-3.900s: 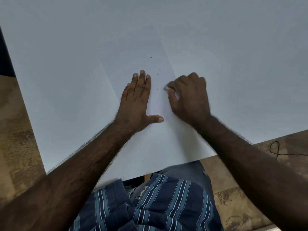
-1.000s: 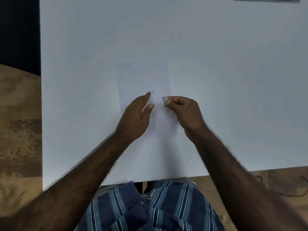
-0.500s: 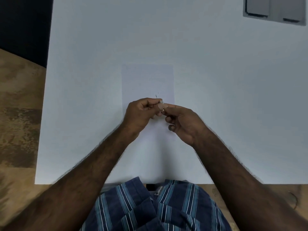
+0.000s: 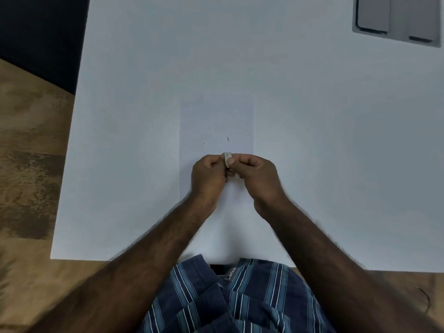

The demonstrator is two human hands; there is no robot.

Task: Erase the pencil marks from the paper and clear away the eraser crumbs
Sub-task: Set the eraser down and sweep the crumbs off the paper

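— Paper is seen lying flat on the white table, straight in front of the person. What is held over it?

— A small white eraser is pinched between the fingertips of both hands. The left hand is curled closed against it from one side, and the right hand is closed on it from the other.

— What is changed from half a second ago?

— The hands are pressed closer together. A second ago the eraser was gripped by the right hand alone, with the left hand apart from it.

— And the marks?

— Short dark specks are left on the sheet just beyond the fingers. Whether pencil or crumbs cannot be told. A grey tray is seen at the far right corner.
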